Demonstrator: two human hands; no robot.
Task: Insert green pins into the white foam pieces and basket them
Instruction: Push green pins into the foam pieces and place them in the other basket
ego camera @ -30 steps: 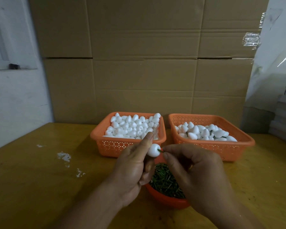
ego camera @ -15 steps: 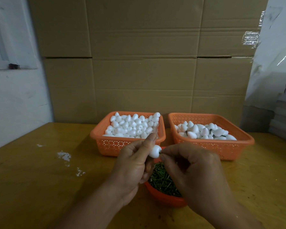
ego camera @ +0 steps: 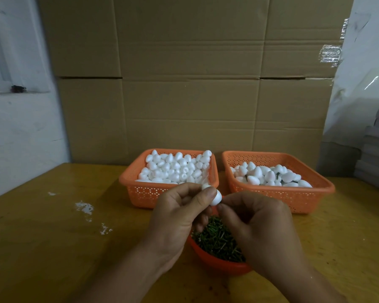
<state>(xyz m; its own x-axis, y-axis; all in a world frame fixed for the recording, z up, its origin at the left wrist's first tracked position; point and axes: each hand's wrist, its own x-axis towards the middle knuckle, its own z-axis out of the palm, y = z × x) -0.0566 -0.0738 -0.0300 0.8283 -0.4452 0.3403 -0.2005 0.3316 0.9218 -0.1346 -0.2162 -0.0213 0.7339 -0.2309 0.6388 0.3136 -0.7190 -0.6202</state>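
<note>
Since 1 s ago, the green pin no longer shows. Our left hand [ego camera: 175,213] pinches 1 foam piece [ego camera: 216,197] above the pin bowl [ego camera: 214,262]; right hand [ego camera: 256,224], fingertips pressed together, meets it. We push straight.

Packing workshop: stacked cardboard cartons [ego camera: 190,84], sorting baskets [ego camera: 278,193], bare walls.

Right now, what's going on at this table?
A person is fitting green pins into white foam pieces. The left hand holds one foam piece between thumb and fingers, and the right hand's fingertips pinch at its end, presumably on a pin, which is hidden. Below sits an orange bowl of green pins. The left basket holds plain pieces; the right basket holds pieces with green showing.
</note>
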